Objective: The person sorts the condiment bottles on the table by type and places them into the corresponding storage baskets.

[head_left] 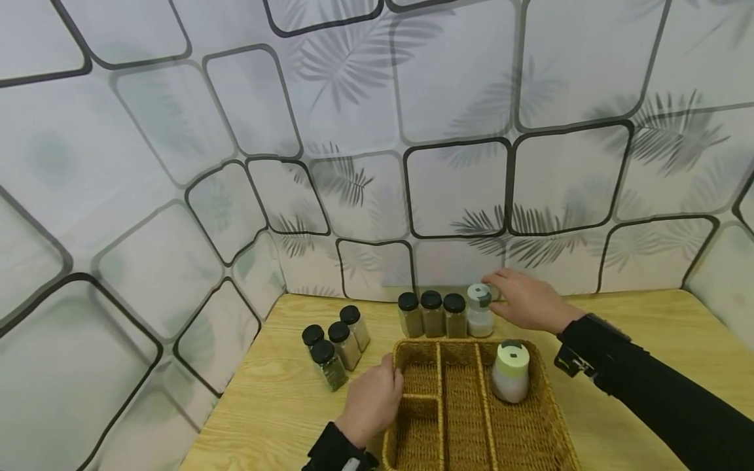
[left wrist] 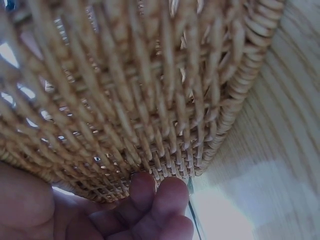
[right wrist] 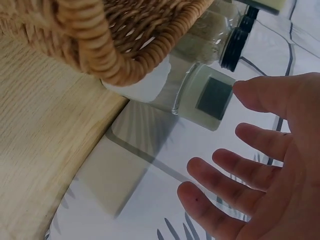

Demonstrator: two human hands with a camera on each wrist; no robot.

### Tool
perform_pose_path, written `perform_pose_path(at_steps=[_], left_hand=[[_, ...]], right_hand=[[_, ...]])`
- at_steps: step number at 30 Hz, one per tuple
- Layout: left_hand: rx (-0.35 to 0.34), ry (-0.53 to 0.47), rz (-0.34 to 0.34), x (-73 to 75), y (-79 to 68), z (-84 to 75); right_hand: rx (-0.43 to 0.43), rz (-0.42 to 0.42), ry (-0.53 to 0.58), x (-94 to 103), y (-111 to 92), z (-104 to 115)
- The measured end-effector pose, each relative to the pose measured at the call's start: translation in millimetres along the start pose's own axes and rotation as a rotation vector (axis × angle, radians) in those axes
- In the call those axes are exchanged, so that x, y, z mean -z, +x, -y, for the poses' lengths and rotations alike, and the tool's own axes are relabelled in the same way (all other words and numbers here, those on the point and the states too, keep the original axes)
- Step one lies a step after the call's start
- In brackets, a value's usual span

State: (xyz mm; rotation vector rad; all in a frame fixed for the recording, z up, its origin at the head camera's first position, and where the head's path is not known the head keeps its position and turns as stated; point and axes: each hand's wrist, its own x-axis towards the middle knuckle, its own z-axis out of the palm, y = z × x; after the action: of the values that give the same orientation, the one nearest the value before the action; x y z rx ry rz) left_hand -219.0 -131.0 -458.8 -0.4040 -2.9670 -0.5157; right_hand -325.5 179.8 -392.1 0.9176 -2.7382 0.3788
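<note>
My left hand grips the left wall of a woven basket, its thumb at the rim in the head view. Curled fingers lie against the weave in the left wrist view. Past the basket's far edge stands a clear seasoning jar with a pale lid, holding something white. My right hand is beside this jar, fingers spread. In the right wrist view its thumb tip comes right at the pale lid. Another jar, with a yellow-green lid, stands in the basket's right compartment.
Three black-lidded spice jars stand in a row left of the pale-lidded jar. Several more black-lidded jars are grouped left of the basket. A patterned wall covering rises behind the wooden table.
</note>
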Motion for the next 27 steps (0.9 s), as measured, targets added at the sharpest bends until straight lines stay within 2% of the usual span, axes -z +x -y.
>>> perform_pose_path(at_steps=[7,21,27], left_hand=[[0.008,-0.002,0.000,0.6,0.5,0.1],[0.005,0.006,-0.011,0.7,0.8,-0.9],[0.011,-0.004,0.005,1.2,1.1,-1.1]], right_hand=[[0.009,-0.016,-0.006,-5.5,4,-2],[0.011,0.020,-0.013,-17.0,12,-4],[0.009,0.026,-0.018,-20.8,12,-5]])
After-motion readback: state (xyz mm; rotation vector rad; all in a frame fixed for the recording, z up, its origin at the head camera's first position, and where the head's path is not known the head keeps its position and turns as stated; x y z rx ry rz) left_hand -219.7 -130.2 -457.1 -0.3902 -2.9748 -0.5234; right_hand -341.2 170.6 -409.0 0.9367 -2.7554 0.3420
